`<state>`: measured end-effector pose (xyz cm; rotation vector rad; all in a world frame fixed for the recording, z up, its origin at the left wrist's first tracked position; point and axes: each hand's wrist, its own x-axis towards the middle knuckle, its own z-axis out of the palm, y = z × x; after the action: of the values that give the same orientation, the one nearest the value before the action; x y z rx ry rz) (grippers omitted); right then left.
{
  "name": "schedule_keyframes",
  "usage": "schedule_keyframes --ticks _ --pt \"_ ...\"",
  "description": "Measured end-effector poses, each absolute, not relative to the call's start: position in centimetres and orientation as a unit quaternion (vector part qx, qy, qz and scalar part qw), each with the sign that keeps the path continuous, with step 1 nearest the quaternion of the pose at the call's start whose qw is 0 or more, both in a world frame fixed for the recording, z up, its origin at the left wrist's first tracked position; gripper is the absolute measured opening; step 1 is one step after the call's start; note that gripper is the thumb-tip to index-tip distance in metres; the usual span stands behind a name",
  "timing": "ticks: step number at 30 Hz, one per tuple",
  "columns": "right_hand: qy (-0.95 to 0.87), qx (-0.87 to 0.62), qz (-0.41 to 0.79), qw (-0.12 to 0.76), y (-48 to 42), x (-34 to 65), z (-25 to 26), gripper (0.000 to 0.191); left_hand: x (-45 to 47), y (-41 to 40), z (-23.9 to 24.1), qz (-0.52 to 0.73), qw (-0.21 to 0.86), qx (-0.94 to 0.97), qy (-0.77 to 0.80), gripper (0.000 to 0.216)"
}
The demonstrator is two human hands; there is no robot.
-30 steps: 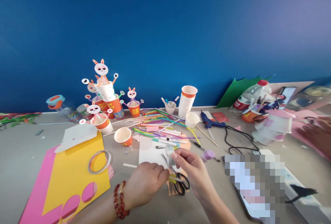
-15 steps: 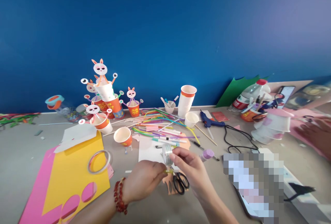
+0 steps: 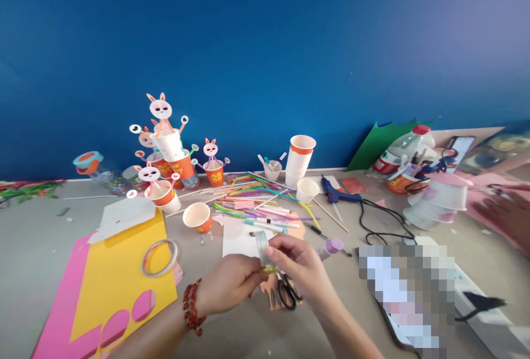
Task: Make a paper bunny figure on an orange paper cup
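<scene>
My right hand [image 3: 298,269] pinches a small clear tape roll [image 3: 263,247], held edge-on above the table. My left hand [image 3: 229,284], with a red bead bracelet at the wrist, is closed and pinches a yellowish bit, likely the tape's end or a straw piece [image 3: 268,270], just under the roll. Both hands meet over black scissors [image 3: 286,292] lying on a peach paper cutout [image 3: 271,292]. A white sheet [image 3: 239,238] lies just beyond the hands.
Yellow and pink paper [image 3: 111,287] with a tape ring [image 3: 159,257] lie left. Bunny paper cups [image 3: 168,154], loose straws and markers [image 3: 256,204], stacked cups [image 3: 300,160], a blue glue gun [image 3: 335,193] with cord sit behind. Another person's hand [image 3: 503,215] rests far right.
The tape roll has turned from facing me to edge-on and shifted slightly left. My left hand has drawn in close under it. The other person's hand stays at the right edge.
</scene>
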<state>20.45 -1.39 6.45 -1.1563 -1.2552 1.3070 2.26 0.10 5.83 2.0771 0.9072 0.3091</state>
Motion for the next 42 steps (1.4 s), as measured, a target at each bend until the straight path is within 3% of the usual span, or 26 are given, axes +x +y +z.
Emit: schedule_keyframes --ticks 7,13,18,21,26,33,42 --pt "-0.563 -0.452 0.512 0.465 -1.4 20.5 7.4 0.03 2.1 0.5 5.5 0.107 0.463 0.791 0.385 0.041" --pt "-0.649 -0.449 0.449 0.419 -2.0 20.7 7.8 0.024 2.0 0.5 4.3 0.154 0.522 0.744 0.387 0.03" --pt "-0.749 -0.459 0.274 0.391 -3.6 20.4 8.5 0.011 1.9 0.4 3.3 0.253 0.588 0.682 0.355 0.02" --pt "-0.793 -0.438 0.172 0.387 -4.4 20.2 9.1 0.017 1.9 0.5 3.5 0.316 0.579 0.662 0.357 0.019" --pt "-0.81 -0.404 0.156 0.396 -4.9 19.9 8.9 0.034 2.0 0.2 4.5 0.359 0.566 0.648 0.362 0.026" --pt "-0.812 -0.447 0.076 0.367 -5.2 19.5 7.9 0.032 1.8 -0.2 4.1 0.399 0.528 0.653 0.369 0.023" --pt "-0.798 -0.434 0.099 0.406 -5.0 20.0 7.2 0.031 1.7 -0.7 4.0 0.41 0.457 0.687 0.389 0.028"
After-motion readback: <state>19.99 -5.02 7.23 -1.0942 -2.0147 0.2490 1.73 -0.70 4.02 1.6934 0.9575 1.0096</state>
